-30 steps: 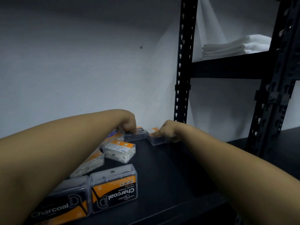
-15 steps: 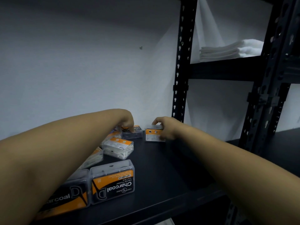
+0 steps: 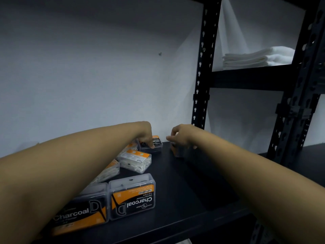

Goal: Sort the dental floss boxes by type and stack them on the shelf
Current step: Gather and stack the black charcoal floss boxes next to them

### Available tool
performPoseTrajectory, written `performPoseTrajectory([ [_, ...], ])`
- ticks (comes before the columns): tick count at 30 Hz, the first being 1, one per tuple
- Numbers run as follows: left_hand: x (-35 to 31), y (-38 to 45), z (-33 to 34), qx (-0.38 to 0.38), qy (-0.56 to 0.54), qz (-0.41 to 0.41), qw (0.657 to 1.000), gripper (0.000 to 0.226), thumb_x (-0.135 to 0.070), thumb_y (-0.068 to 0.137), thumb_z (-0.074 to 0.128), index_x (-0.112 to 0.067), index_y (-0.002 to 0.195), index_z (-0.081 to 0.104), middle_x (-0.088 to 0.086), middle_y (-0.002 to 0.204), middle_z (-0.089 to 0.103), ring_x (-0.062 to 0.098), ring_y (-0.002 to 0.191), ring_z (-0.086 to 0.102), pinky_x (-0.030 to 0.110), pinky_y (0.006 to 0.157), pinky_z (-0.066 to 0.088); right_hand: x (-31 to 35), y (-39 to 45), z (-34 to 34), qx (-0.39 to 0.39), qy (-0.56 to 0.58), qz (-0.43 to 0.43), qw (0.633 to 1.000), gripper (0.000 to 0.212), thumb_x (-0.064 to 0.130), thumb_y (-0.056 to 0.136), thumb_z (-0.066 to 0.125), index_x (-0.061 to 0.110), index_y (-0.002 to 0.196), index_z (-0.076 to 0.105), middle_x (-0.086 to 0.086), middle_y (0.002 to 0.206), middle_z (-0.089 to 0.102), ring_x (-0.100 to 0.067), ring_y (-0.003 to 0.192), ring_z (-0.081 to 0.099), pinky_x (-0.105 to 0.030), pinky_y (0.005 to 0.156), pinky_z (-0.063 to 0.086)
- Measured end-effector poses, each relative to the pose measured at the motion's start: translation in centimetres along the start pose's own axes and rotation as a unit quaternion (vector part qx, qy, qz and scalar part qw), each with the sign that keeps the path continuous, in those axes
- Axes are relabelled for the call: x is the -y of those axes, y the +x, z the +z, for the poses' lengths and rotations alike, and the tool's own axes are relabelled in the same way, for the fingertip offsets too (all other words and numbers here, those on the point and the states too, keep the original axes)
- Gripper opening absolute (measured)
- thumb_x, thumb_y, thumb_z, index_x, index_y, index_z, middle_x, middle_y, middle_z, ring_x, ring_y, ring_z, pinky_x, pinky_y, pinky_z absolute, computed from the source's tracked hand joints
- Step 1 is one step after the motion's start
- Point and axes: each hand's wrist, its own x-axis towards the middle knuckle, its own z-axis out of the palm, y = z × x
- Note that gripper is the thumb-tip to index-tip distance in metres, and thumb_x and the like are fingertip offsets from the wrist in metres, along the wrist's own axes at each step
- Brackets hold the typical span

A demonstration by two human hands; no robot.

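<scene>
Black charcoal box far back, left hand fingertips pressing it, likely to steady; right hand gripping orange box, likely to separate types.

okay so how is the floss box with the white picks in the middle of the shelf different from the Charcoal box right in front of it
The white-pick box shows pale floss picks through clear plastic; the upside-down Charcoal box looks dark inside. The white-pick box has a mostly white label with an orange strip; the Charcoal box has a black and orange label. The white-pick box lies farther back on the shelf, turned at an angle. Both are clear lidded boxes lying flat, untouched by either hand.
</scene>
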Motion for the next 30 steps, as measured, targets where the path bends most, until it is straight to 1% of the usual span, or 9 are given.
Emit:
performPoseTrajectory([
  [2, 0.1, 0.0, 0.1, 0.0, 0.002, 0.006, 1.0, 0.066, -0.042, 0.078, 0.083, -0.007, 0.131, 0.062, 0.008, 0.131, 0.065, 0.029, 0.119, 0.062, 0.04, 0.104, 0.05, -0.4, 0.0, -0.3, 0.01, -0.033, -0.003, 0.999, 0.012, 0.022, 0.099, 0.058, 0.023, 0.11, 0.062, 0.0, 0.099, 0.061, -0.012, 0.065, 0.051, -0.024, 0.05, 0.041],
  [4, 0.1, -0.1, 0.2, -0.004, 0.002, 0.012, 1.0, 0.066, -0.042, 0.08, 0.082, -0.008, 0.133, 0.061, 0.008, 0.133, 0.065, 0.028, 0.12, 0.061, 0.039, 0.105, 0.049, -0.8, 0.2, -0.4, 0.015, -0.046, -0.007, 0.999, 0.026, 0.01, 0.096, 0.062, 0.025, 0.115, 0.052, -0.002, 0.092, 0.057, -0.014, 0.062, 0.049, -0.025, 0.049, 0.039],
  [6, 0.0, -0.5, 0.2, -0.011, 0.004, 0.019, 1.0, 0.066, -0.042, 0.081, 0.081, -0.008, 0.134, 0.061, 0.007, 0.133, 0.065, 0.028, 0.121, 0.061, 0.036, 0.103, 0.049, -0.9, 0.1, -0.7, 0.023, -0.044, -0.011, 0.999, 0.045, 0.013, 0.093, 0.07, 0.026, 0.129, 0.045, -0.002, 0.095, 0.057, -0.017, 0.067, 0.052, -0.027, 0.054, 0.041],
  [10, 0.2, -1.0, 0.2, -0.027, -0.007, 0.047, 0.999, 0.062, -0.037, 0.078, 0.085, -0.009, 0.129, 0.064, 0.007, 0.129, 0.067, 0.027, 0.116, 0.063, 0.033, 0.095, 0.05, -0.8, 0.3, -1.1, 0.034, -0.066, -0.008, 0.997, 0.059, 0.023, 0.09, 0.076, 0.026, 0.144, 0.051, -0.003, 0.134, 0.059, -0.023, 0.107, 0.056, -0.03, 0.078, 0.042],
  [15, 0.9, -1.2, 0.2, -0.052, -0.049, 0.084, 0.994, 0.066, -0.033, 0.067, 0.093, -0.02, 0.123, 0.062, 0.0, 0.115, 0.061, 0.02, 0.098, 0.056, 0.028, 0.077, 0.047, -1.1, 0.5, -1.3, 0.049, -0.056, 0.0, 0.997, 0.058, 0.023, 0.089, 0.078, 0.026, 0.143, 0.056, -0.003, 0.133, 0.063, -0.02, 0.1, 0.053, -0.03, 0.079, 0.043],
  [20, 1.8, -1.1, 0.3, -0.079, -0.048, 0.138, 0.986, 0.07, -0.035, 0.053, 0.099, -0.026, 0.11, 0.059, -0.003, 0.113, 0.064, 0.019, 0.1, 0.06, 0.036, 0.086, 0.054, -0.8, 0.5, -1.0, 0.039, -0.075, 0.0, 0.996, 0.061, 0.022, 0.089, 0.078, 0.024, 0.145, 0.055, -0.004, 0.14, 0.058, -0.025, 0.116, 0.058, -0.032, 0.081, 0.044],
  [23, 2.0, -1.3, 0.1, -0.072, -0.055, 0.153, 0.984, 0.071, -0.031, 0.056, 0.099, -0.025, 0.115, 0.058, -0.004, 0.114, 0.066, 0.016, 0.095, 0.06, 0.026, 0.068, 0.047, -1.0, 0.5, -0.8, 0.038, -0.069, 0.0, 0.997, 0.061, 0.023, 0.088, 0.079, 0.025, 0.145, 0.055, -0.004, 0.141, 0.058, -0.023, 0.108, 0.056, -0.032, 0.08, 0.044],
  [25, 2.1, -1.3, -0.1, -0.063, -0.054, 0.155, 0.984, 0.074, -0.031, 0.054, 0.099, -0.027, 0.116, 0.058, -0.005, 0.114, 0.065, 0.013, 0.09, 0.059, 0.024, 0.064, 0.043, -1.3, 0.5, -0.7, 0.039, -0.055, 0.003, 0.998, 0.062, 0.025, 0.088, 0.079, 0.027, 0.145, 0.053, -0.004, 0.141, 0.057, -0.024, 0.108, 0.056, -0.032, 0.078, 0.044],
  [30, 1.9, -1.2, 0.0, -0.064, -0.026, 0.137, 0.988, 0.08, -0.034, 0.055, 0.098, -0.026, 0.125, 0.06, -0.006, 0.117, 0.064, 0.015, 0.098, 0.061, 0.028, 0.081, 0.05, -1.8, 0.5, 0.2, 0.028, -0.045, -0.001, 0.999, 0.062, 0.031, 0.088, 0.079, 0.031, 0.144, 0.052, -0.005, 0.138, 0.058, -0.023, 0.103, 0.054, -0.032, 0.077, 0.044],
])
